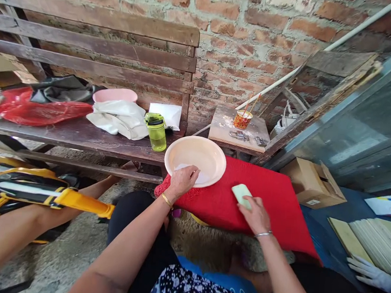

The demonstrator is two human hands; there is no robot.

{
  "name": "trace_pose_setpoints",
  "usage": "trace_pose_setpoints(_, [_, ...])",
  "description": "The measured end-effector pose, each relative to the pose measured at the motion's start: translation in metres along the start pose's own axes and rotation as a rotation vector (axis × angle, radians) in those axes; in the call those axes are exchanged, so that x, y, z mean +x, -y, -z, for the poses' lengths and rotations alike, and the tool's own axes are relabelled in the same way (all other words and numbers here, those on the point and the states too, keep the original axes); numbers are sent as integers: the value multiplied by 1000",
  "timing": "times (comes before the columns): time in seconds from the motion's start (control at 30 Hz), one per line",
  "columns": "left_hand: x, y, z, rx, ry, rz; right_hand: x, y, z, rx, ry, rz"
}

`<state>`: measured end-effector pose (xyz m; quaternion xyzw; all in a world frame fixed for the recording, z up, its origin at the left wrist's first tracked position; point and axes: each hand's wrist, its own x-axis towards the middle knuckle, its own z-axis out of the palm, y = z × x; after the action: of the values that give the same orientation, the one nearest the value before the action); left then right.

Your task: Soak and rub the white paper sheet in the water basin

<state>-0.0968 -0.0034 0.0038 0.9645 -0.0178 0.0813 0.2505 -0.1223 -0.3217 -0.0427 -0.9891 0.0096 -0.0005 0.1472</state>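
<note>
My left hand (184,180) is at the near rim of a cream plastic basin (170,157), its fingers curled. Something thin and whitish (200,177) shows beside those fingers inside the basin; whether they grip it is hidden. My right hand (255,213) is closed around a pale green, rounded block (241,192), held over the red cloth (276,200) to the right of the basin. The block's exact kind does not show. A green drinking bottle (157,135) stands on the bench just left of the basin.
The wooden bench (116,147) carries a white cloth bag (120,119), a pink container (115,95) and a red plastic bag (48,111). A small table (223,130) holds a patterned cup (242,119). A cardboard box (307,184) sits right. Another person's arm (18,224) and a yellow-black object (86,202) are left.
</note>
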Motion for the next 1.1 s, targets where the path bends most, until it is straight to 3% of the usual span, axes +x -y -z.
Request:
trace_pose_setpoints(0.17, [0,-3,0,-5,14,-17,-17,-151,57,-124,-60,-589])
trace_pose_setpoints(0.23, [0,-4,1,-14,22,-2,-25,-174,67,-172,-115,-666])
trace_pose_setpoints(0.27, [1,-5,1,-22,24,6,-28,-171,67,-162,-132,-633])
trace_pose_setpoints(0.37, [2,-7,3,-48,17,25,-35,-107,45,-7,-66,-301])
trace_pose_setpoints(0.5, [2,-8,7,-54,7,53,-43,41,2,72,135,194])
trace_pose_setpoints(0.57, [1,-8,7,-54,3,50,-45,102,-14,45,141,390])
trace_pose_setpoints(0.63, [2,-7,6,-48,-5,43,-43,138,-23,28,121,522])
trace_pose_setpoints(0.73, [2,-5,3,-32,-12,30,-34,141,-26,-18,120,556])
trace_pose_setpoints(0.93, [1,-4,2,-40,14,11,-26,86,-2,-146,135,249])
trace_pose_setpoints(1.0, [1,-5,3,-52,23,9,-31,91,2,-119,149,303])
trace_pose_setpoints(1.1, [1,-7,5,-57,23,19,-35,121,-3,-49,211,469])
